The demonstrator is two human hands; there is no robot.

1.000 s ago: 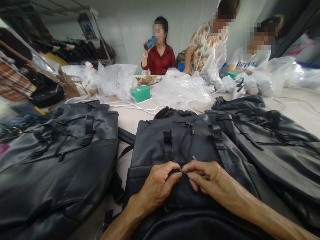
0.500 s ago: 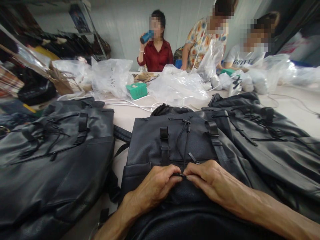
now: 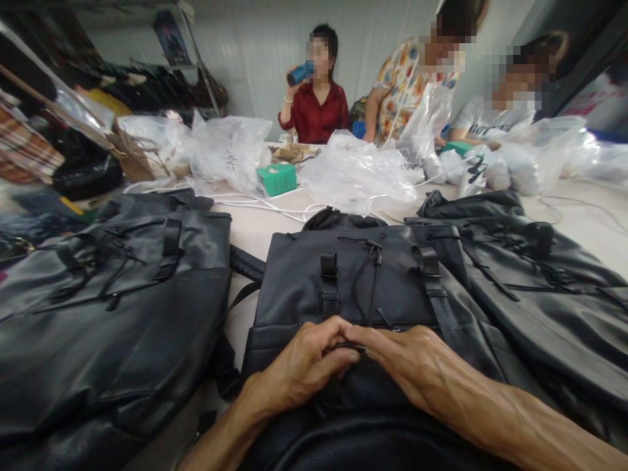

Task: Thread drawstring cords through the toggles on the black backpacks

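A black leather backpack [image 3: 304, 281] lies in front of me, its straps and drawstring showing. Above its lower front, my left hand [image 3: 314, 356] pinches a thin black cord end between thumb and fingers. My right hand [image 3: 417, 356] meets it fingertip to fingertip, closed on the same cord, its fingers reaching over the left fingertips. Most of the cord is hidden by the fingers. The drawstring [image 3: 375, 281] hangs down the bag above my hands.
Black backpacks lie at the left [image 3: 142, 327] and right [image 3: 540, 288]. Behind are clear plastic bags [image 3: 356, 173], a green box [image 3: 277, 178] and white cables on the table [image 3: 245, 219]. Three people are across it, one drinking from a blue bottle [image 3: 300, 73].
My right fingers have moved left over the left fingertips, covering more of the cord. The whole view has shifted slightly, so the scene sits further right.
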